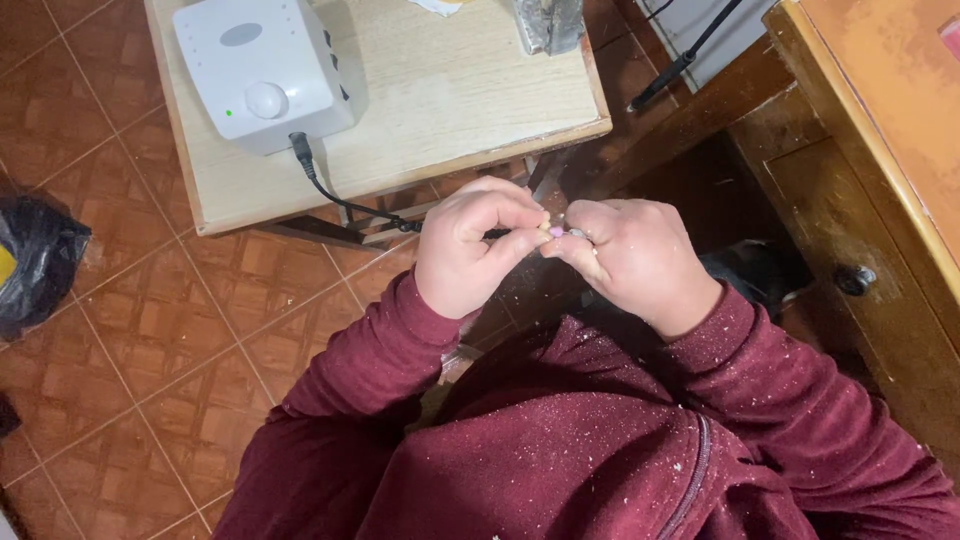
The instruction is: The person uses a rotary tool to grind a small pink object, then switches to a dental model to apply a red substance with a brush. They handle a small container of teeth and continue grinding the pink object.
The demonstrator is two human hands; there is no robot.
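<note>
Fingers (520,232) of the left hand (470,250) were curled in and pinched onto a thin dark rod-like handpiece (497,234), whose tip pointed toward three o'clock, straight at the right hand (630,262). In the head view, the right hand's fingers (580,248) were pinched around a small pale pink piece (557,231), too small to tell more of its shape. That piece sat just at the meeting point of both hands, touching or almost touching the handpiece's tip. The handpiece's long axis ran from nine o'clock to three o'clock, and the left hand lay at nine o'clock of the piece, the right at three o'clock, both about equally close. A black cable (340,195) ran from the left hand toward eleven o'clock up to a white boxy machine with a round knob (262,70), which stood on a pale wooden tabletop (470,90) at twelve o'clock of the hands. Dark red sleeves (380,350) speckled with white dust filled the six o'clock side. Brown floor tiles (150,320) lay below.
</note>
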